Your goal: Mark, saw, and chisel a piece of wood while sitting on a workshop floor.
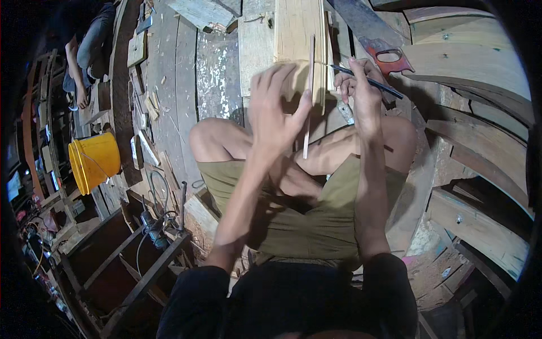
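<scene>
A pale wooden board [296, 28] lies lengthwise in front of my crossed legs. Along its right part runs a thin, straight strip [311, 62], its near end reaching past the board over my legs. My left hand [274, 110] is spread over the near end of the board, fingers stretched, thumb against the strip. To the right of the strip, my right hand [364, 93] is closed on a slim dark pen [387, 88]. Its tip points left, close to the board's right edge; whether it touches the wood I cannot tell.
A handsaw [389, 59] with a red handle lies beyond my right hand. Curved planks [468, 56] are stacked at the right. On the left stand a yellow bucket [101, 161] and a corded power tool [155, 231]. Another person's hand [82, 99] shows at the upper left.
</scene>
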